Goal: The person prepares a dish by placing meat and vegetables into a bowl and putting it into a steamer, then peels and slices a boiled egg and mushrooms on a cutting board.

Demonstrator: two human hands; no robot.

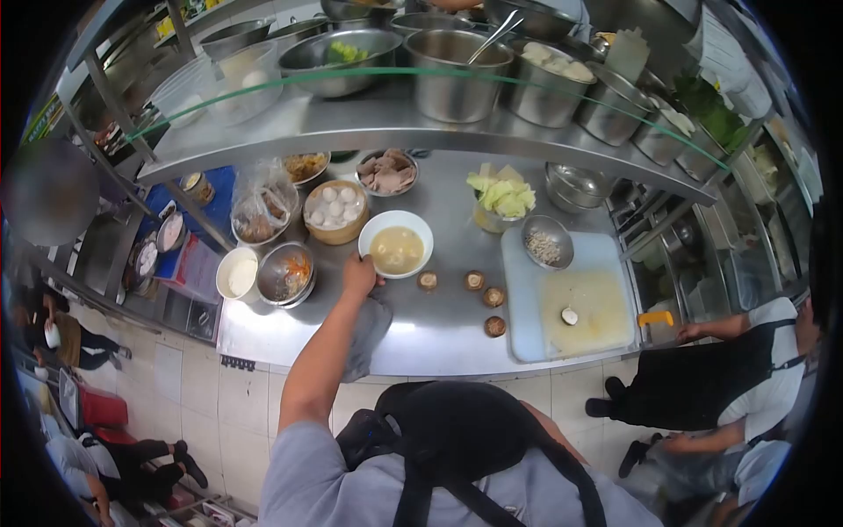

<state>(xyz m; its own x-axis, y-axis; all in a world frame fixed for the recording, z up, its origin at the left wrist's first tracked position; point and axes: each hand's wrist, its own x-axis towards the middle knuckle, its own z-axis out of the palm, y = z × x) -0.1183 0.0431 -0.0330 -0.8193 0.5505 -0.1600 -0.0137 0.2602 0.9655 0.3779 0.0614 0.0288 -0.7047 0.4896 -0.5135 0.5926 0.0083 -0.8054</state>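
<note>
My left hand (362,274) grips the lower left rim of a white bowl (425,262) holding yellowish broth with pale pieces. A grey cloth (369,334) lies just below that hand on the steel counter (430,338). Brown mushrooms (493,296) sit to the bowl's right, one of them (427,280) close beside it. Above and left of the bowl stands a round container of white balls (335,208); sliced meat (386,172) fills a metal bowl above it. My right hand is out of view, with only part of that arm showing beside the body.
On the right lie a cutting board (522,329) and an orange-handled tool (655,318). Metal bowls and a white bowl (237,273) stand left. A steel shelf (421,139) with pots crosses above the counter. Several people stand around, one in a black apron (685,386) at right.
</note>
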